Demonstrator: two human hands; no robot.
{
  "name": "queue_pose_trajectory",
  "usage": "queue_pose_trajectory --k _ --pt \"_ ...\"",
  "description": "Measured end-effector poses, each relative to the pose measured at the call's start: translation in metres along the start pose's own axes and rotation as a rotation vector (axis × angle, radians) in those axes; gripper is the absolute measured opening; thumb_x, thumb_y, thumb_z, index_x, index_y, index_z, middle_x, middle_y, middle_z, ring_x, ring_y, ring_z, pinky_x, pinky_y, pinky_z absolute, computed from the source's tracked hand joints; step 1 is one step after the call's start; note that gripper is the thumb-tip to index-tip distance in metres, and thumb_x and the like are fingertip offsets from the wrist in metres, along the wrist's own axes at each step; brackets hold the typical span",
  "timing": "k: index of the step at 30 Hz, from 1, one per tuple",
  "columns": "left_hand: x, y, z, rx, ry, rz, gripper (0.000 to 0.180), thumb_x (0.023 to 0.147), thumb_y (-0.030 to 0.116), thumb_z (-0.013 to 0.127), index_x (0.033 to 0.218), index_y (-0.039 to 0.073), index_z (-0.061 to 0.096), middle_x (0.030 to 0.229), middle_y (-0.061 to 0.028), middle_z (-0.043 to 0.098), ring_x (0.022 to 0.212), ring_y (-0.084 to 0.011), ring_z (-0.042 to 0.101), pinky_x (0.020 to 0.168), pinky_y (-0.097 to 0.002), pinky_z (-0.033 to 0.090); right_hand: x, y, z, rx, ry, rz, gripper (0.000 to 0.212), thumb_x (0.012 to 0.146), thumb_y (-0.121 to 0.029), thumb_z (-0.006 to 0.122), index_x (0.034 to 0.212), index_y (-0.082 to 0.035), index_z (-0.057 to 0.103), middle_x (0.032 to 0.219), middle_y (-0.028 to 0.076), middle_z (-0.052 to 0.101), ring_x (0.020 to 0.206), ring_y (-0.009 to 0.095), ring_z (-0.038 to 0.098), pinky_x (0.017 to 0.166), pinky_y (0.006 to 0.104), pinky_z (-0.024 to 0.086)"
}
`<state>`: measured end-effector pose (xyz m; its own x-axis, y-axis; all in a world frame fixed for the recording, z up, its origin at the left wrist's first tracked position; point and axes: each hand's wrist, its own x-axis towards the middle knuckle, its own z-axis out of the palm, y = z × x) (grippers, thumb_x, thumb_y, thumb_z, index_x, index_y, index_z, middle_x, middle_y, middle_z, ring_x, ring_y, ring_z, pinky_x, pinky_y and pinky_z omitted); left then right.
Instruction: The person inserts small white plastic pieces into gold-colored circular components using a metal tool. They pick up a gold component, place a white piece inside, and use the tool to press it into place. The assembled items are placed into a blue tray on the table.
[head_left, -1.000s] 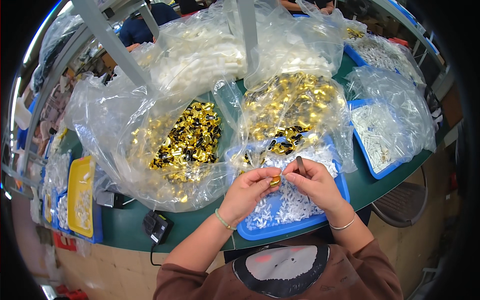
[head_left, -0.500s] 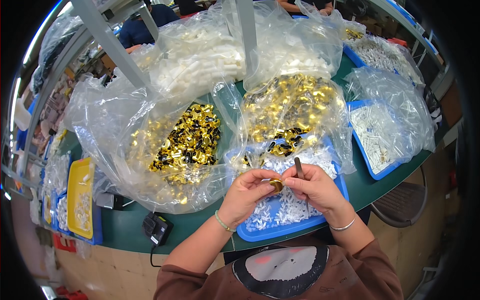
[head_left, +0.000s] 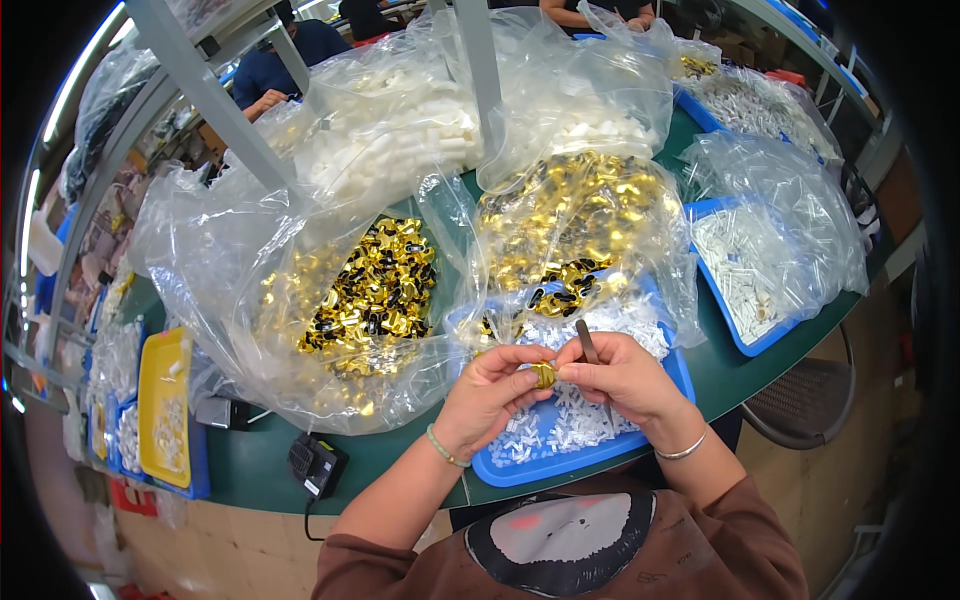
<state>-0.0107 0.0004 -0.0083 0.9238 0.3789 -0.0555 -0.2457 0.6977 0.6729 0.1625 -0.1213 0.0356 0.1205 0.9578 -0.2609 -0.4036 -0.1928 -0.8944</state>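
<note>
Between the thumb and fingers of my left hand (head_left: 496,388) is a small shiny gold cap-like part (head_left: 543,375). My right hand (head_left: 628,376) is closed round slim dark tweezers (head_left: 586,343), and its thumb and fingertip meet the gold part's right side. Both hands are over a blue tray (head_left: 560,470) with many small white plastic pieces (head_left: 575,420). Beyond the hands, a clear bag (head_left: 590,210) of gold and black parts overlaps the tray's far side. The fingers hide part of the gold piece.
Another open bag holds gold parts (head_left: 385,285) at left. Bags of white tubes (head_left: 400,140) lie behind, past a grey post (head_left: 478,70). A blue tray of white sticks (head_left: 740,270) stands right, a yellow tray (head_left: 165,400) left. A black adapter (head_left: 316,464) sits near the edge. Co-workers sit opposite.
The gold part has turned slightly between my fingers, and its face shows more. The tweezers lean a little more to the left. The whole view has shifted slightly.
</note>
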Motion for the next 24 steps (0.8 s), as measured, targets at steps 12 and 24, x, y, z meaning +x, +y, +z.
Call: queue_pose_trajectory --k 12,24 --pt "-0.001 0.004 0.003 0.163 0.035 -0.049 0.024 0.091 0.002 0.063 0.114 -0.002 0.065 0.114 -0.0130 0.065 0.098 -0.0205 0.067 0.084 -0.0313 0.058 -0.007 0.001 -0.002 -0.431 0.102 -0.221 0.013 0.085 -0.016 0.074 0.088 -0.003 0.072 0.069 -0.005 0.058 0.061 0.001 0.043 0.053 0.0206 0.033" --pt "-0.002 0.014 0.004 0.117 0.011 -0.151 0.035 0.093 0.002 0.061 0.126 -0.005 0.057 0.122 -0.0167 0.062 0.106 -0.0207 0.065 0.088 -0.0301 0.056 -0.006 0.004 0.003 -0.262 0.088 -0.171 0.010 0.084 -0.012 0.074 0.088 -0.002 0.073 0.068 -0.005 0.054 0.063 0.002 0.044 0.056 0.0206 0.033"
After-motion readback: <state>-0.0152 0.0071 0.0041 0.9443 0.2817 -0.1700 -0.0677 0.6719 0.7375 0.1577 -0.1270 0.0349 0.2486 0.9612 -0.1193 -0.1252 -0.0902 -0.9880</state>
